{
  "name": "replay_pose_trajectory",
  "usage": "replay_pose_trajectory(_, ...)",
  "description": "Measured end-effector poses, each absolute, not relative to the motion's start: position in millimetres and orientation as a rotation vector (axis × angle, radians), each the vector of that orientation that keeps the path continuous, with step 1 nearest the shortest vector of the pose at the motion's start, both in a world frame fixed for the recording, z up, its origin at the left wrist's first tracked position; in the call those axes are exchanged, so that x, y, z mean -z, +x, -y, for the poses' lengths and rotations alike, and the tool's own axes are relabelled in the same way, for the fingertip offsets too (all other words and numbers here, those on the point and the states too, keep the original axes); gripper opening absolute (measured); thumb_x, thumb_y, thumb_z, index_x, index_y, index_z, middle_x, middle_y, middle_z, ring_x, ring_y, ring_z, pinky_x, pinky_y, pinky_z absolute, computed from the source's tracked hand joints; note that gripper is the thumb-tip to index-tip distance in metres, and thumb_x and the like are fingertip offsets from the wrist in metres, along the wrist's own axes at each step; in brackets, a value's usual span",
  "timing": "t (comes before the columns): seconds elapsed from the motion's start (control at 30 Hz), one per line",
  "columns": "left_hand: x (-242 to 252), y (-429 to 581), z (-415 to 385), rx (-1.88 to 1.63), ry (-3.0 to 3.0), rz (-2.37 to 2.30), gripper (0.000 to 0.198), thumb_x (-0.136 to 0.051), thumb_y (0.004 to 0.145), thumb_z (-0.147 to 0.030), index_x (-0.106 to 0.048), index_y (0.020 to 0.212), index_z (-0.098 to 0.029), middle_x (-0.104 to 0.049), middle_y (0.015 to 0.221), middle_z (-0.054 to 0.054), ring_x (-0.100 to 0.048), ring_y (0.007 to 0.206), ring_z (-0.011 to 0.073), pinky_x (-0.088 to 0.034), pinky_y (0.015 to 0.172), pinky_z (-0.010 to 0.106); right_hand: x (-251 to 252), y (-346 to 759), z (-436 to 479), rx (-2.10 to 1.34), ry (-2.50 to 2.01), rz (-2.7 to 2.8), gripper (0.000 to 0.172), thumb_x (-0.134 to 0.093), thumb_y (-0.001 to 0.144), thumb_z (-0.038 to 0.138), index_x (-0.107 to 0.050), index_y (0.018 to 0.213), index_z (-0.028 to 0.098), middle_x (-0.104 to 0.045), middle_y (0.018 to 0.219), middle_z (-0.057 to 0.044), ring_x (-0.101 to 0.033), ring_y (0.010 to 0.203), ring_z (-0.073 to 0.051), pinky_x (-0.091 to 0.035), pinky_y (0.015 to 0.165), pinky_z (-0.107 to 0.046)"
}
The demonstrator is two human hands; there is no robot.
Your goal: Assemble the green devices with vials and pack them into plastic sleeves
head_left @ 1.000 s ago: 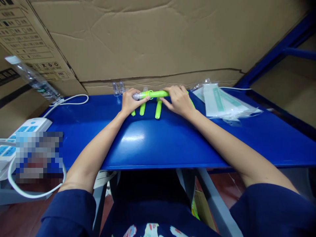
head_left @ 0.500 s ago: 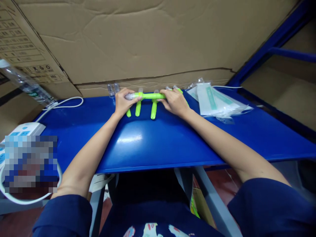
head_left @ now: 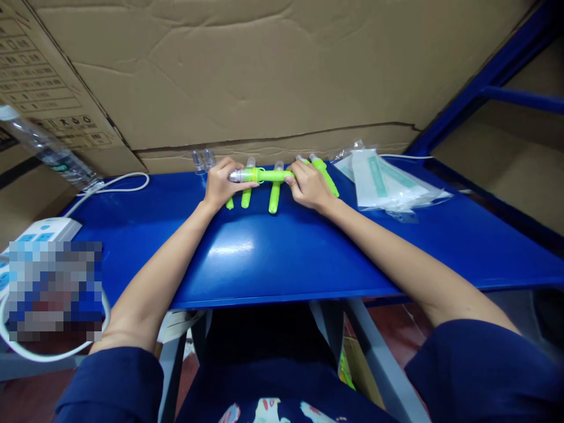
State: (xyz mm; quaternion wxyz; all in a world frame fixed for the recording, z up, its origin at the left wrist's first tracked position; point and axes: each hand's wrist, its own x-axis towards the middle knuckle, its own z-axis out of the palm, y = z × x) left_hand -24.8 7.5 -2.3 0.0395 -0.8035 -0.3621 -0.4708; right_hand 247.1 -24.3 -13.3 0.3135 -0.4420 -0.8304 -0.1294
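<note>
Upper centre of the frame, the left hand (head_left: 219,183) and right hand (head_left: 309,185) pinch opposite ends of a green pen (head_left: 267,174) held crosswise above a row of green pens (head_left: 274,198) on the blue table (head_left: 282,252). The step looks like handling one pen; next calls for a steady grip. Plastic packets (head_left: 388,185) lie right, clear caps (head_left: 202,160) behind; nothing blocks.

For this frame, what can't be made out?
Head view only:
- Pen: both ends covered by the left hand and right hand, so its grip and cap join are hidden.
- Pens under it: tops crossed by the held one.
- Box print: too small and skewed.
- Bottle: cut by the left edge.
- Pixelated patch: blurred.
- Packets: labels unreadable.
</note>
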Motion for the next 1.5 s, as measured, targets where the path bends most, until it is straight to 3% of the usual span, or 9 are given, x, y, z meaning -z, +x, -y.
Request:
replay_pose_trajectory(0.33,5.2,-23.2,-1.6,1.437,-2.454,1.084,0.059,-0.078,0.07,-0.07,-0.069,0.093,-0.017,-0.069,0.092,0.009,-0.068,0.089,0.0239,-0.053,0.085,0.038,11.9,243.3,25.0,0.267,-1.129,2.139,0.048,-0.023,0.105,0.048,-0.059,0.108,0.018,-0.066,0.105,-0.018,-0.062,0.1,-0.032,-0.05,0.093,-0.052)
replay_pose_trajectory(1.5,4.6,-22.7,0.6,1.438,-2.449,1.109,0.054,-0.078,0.072,-0.068,-0.068,0.091,-0.019,-0.069,0.092,0.009,-0.068,0.091,0.0252,-0.054,0.085,0.04,11.0,243.2,26.2,0.27,-1.125,2.133,0.048,-0.023,0.105,0.049,-0.06,0.11,0.019,-0.067,0.106,-0.017,-0.063,0.102,-0.032,-0.05,0.094,-0.052)
